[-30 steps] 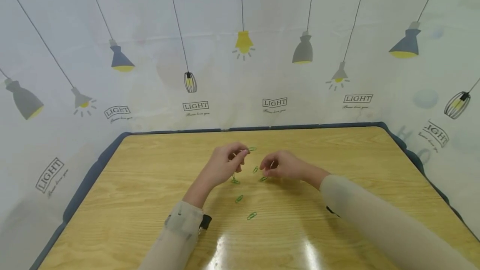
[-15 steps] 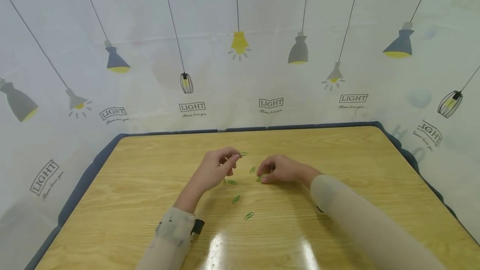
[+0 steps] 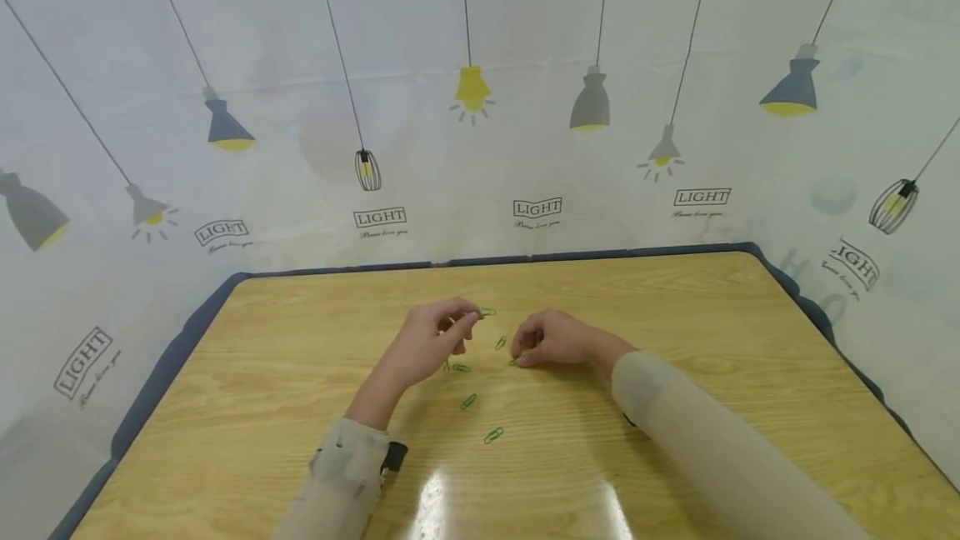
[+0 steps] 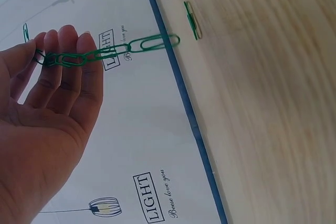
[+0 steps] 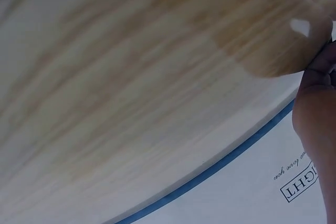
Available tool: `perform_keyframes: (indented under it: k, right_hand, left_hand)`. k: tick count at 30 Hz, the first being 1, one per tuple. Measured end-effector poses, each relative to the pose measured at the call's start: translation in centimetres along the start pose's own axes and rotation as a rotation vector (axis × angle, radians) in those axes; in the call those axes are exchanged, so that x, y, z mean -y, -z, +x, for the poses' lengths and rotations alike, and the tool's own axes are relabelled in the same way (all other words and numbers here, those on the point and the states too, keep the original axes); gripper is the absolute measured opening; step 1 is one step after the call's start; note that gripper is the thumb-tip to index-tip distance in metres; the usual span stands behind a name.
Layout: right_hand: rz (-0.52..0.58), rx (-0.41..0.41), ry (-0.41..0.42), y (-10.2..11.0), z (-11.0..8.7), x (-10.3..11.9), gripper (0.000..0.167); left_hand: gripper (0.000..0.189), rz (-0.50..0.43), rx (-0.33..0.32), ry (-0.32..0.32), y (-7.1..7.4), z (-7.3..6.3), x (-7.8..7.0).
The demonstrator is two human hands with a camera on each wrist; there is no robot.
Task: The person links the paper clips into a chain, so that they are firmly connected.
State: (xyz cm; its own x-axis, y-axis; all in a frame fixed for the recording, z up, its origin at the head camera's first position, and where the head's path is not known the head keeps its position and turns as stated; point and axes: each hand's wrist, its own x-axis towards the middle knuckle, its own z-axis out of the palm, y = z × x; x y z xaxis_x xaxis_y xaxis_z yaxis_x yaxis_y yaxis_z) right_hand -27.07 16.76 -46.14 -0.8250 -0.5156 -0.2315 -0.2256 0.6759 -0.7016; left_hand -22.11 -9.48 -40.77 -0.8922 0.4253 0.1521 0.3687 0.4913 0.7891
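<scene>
My left hand [image 3: 431,342] is raised over the table and pinches a green paper clip [image 3: 487,312] between thumb and index finger. From that pinch a chain of linked green paper clips [image 4: 149,43] runs across the fingers in the left wrist view and hangs free past them. To the right, my right hand [image 3: 557,338] is down at the tabletop, thumb and fingertips pinching another green paper clip [image 3: 513,362], mostly covered by them. A loose paper clip [image 3: 501,342] lies just left of those fingers. The right wrist view catches only part of the right hand [image 5: 317,114].
More green paper clips lie nearer the body, one paper clip [image 3: 468,401] in the middle and another paper clip [image 3: 493,435] closer. The wooden table [image 3: 300,398] meets a dark blue edge [image 3: 360,267] and a lamp-printed wall covering [image 3: 450,165] behind.
My right fingertips have come down and closed on the paper clip on the table. The left hand has shifted slightly left and lower in view, still holding its chain. The head view has shifted slightly.
</scene>
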Motion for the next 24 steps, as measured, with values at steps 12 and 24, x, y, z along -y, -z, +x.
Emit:
perform_keyframes:
  k: [12,24]
  right_hand:
    - [0.016,-0.003,-0.032,-0.1,-0.2,0.3,0.006]
    - [0.240,0.002,-0.026,1.3,-1.1,-0.3,0.012]
  left_hand:
    - [0.023,-0.023,0.023,0.031,0.1,-0.6,0.5]
    - [0.026,0.029,0.098,0.023,-0.1,-1.3,1.7]
